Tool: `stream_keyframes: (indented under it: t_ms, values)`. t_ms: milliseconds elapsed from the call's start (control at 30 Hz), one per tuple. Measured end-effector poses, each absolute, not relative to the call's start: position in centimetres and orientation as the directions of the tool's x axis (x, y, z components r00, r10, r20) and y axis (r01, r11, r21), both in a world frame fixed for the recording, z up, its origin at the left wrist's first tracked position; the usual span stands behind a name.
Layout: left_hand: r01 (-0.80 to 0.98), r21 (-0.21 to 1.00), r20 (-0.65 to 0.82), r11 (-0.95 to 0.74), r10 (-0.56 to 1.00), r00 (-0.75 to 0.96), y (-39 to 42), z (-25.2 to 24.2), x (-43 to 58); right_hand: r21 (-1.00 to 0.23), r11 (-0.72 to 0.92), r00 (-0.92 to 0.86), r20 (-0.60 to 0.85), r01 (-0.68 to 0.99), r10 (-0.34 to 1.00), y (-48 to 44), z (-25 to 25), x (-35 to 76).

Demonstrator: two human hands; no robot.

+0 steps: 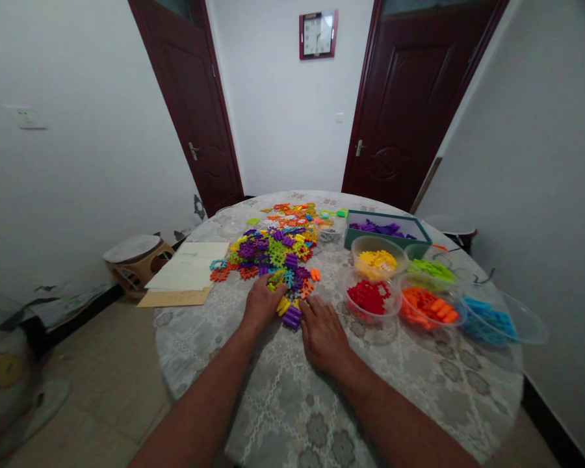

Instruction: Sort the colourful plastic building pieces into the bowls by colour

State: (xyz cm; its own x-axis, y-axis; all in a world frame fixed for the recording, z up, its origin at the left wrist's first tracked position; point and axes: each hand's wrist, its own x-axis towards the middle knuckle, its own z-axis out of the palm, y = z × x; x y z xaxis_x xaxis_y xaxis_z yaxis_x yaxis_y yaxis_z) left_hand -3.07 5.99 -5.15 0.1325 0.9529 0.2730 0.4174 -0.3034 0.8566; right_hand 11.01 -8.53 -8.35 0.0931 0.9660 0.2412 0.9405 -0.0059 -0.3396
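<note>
Interlocking plastic building pieces, many gear-shaped, lie in a mixed pile of purple, green, orange, yellow and blue. At the pile's near edge, my left hand curls its thumb and fingers about a yellow-green gear piece. My right hand rests palm down on the table, fingers stretched out beside a ribbed purple piece. A yellow piece sits between the two hands. Just past my right fingertips is an orange gear piece. My left fingertips are partly hidden among the pieces.
Clear bowls on the right hold yellow, red, orange, green and blue pieces. Behind them stands a green box with purple pieces. Paper lies left on the patterned tablecloth.
</note>
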Motion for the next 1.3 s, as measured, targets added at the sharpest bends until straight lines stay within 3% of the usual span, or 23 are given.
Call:
stream_keyframes:
  t_ms: [133, 333, 600, 733, 900, 1067, 1200, 1300]
  values:
    - [0.362, 0.865, 0.305, -0.348, 0.937, 0.171, 5.5, -5.0, -3.2, -0.337, 0.005, 0.087, 0.259, 0.942, 0.962, -8.5, -8.5, 11.2]
    - [0.017, 0.978, 0.203, -0.207, 0.968, 0.15, 4.9, -4.3, -3.4, -0.347, 0.03, 0.081, 0.299, 0.937, 0.951, -8.5, -9.1, 11.6]
    - [0.18, 0.948, 0.23, -0.261, 0.957, 0.178, 4.3, -3.7, -2.4, -0.427, 0.056, 0.114, 0.363, 0.903, 0.925, -8.1, -9.7, 11.9]
    - [0.173, 0.968, 0.155, -0.182, 0.975, 0.161, 4.2, -3.7, -1.7, -0.459, 0.094, 0.121, 0.417, 0.884, 0.901, -7.9, -10.1, 12.3]
    - [-0.023, 1.0, 0.023, -0.02, 0.988, 0.155, 4.1, -3.8, -1.2, -0.472, 0.182, 0.117, 0.536, 0.862, 0.836, -7.4, -10.9, 13.1]
    - [-0.148, 0.987, -0.033, 0.061, 0.982, 0.187, 3.6, -4.2, -0.6, -0.53, 0.193, 0.176, 0.568, 0.826, 0.804, -6.9, -11.0, 13.5]
    - [-0.419, 0.882, -0.094, 0.214, 0.953, 0.29, 3.4, -4.6, 0.2, -0.565, 0.193, 0.21, 0.57, 0.802, 0.795, -6.7, -10.9, 13.5]
    - [-0.503, 0.816, -0.11, 0.286, 0.93, 0.35, 3.2, -4.9, 0.8, -0.585, 0.179, 0.234, 0.56, 0.791, 0.795, -6.7, -10.9, 13.4]
